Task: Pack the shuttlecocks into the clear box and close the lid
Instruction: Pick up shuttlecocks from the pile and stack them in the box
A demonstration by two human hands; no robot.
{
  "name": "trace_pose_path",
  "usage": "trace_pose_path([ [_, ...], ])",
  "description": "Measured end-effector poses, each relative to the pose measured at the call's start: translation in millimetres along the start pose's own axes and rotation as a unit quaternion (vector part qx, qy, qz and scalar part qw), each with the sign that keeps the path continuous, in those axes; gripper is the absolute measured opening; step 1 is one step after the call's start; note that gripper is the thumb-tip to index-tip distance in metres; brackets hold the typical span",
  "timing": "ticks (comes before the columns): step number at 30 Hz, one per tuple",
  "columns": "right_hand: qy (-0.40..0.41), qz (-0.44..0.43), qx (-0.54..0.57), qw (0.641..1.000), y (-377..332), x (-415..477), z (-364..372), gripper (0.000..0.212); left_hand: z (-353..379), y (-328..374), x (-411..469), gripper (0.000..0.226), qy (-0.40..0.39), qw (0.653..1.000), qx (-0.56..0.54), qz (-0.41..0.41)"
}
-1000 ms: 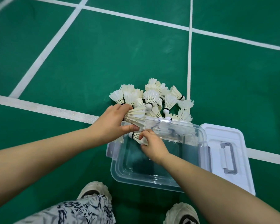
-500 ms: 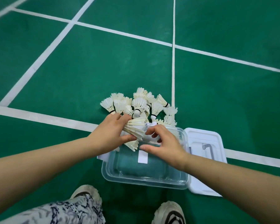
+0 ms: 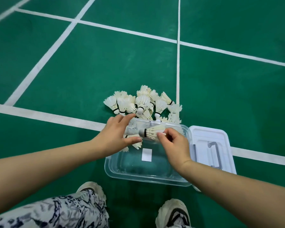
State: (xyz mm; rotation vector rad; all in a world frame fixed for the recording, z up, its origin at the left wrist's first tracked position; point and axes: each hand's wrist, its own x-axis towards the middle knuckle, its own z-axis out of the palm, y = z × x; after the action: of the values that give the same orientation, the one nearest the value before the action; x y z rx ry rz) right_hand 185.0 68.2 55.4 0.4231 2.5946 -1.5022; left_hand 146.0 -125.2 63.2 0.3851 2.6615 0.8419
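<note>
The clear box (image 3: 143, 178) stands open on the green floor in front of my feet, with a white label on its bottom. Its lid (image 3: 202, 134), with a grey handle, lies flat right of it. A pile of white feather shuttlecocks (image 3: 143, 102) lies just beyond the box's far edge. My right hand (image 3: 175, 146) pinches one shuttlecock (image 3: 152, 132) by its feathers over the box's far end, cork pointing left. My left hand (image 3: 116, 135) is over the box's left far corner, thumb pressed on a couple of shuttlecocks (image 3: 136, 144) under the palm, fingers stretched toward the pile.
White court lines (image 3: 48, 116) cross the floor, one passing under the box and lid. My two shoes (image 3: 174, 214) and a patterned trouser leg (image 3: 59, 211) are right below the box.
My right hand has taken one shuttlecock from the bundle in my left hand and holds it apart. My left fingers have stretched out toward the pile. The view has tilted slightly.
</note>
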Motion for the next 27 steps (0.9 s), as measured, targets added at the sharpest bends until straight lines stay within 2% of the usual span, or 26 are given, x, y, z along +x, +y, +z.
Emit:
trace_pose_path([
  [2,-0.013,0.031,-0.063,0.997,17,8,-3,0.032,1,-2,1,0.081,-0.003,1.000,0.001,-0.006],
  [5,-0.043,0.085,-0.120,0.988,41,19,3,0.025,3,-4,3,0.097,-0.019,1.000,0.003,-0.012],
  [11,-0.091,0.110,-0.188,0.972,63,31,37,0.027,10,-10,6,0.084,-0.017,1.000,0.005,-0.010],
  [21,-0.125,0.118,-0.153,0.973,78,49,73,0.027,13,-19,14,0.094,-0.045,0.999,0.009,-0.024],
  [27,-0.139,0.134,-0.142,0.971,80,53,75,0.018,12,-18,15,0.096,-0.052,0.998,0.011,-0.023],
])
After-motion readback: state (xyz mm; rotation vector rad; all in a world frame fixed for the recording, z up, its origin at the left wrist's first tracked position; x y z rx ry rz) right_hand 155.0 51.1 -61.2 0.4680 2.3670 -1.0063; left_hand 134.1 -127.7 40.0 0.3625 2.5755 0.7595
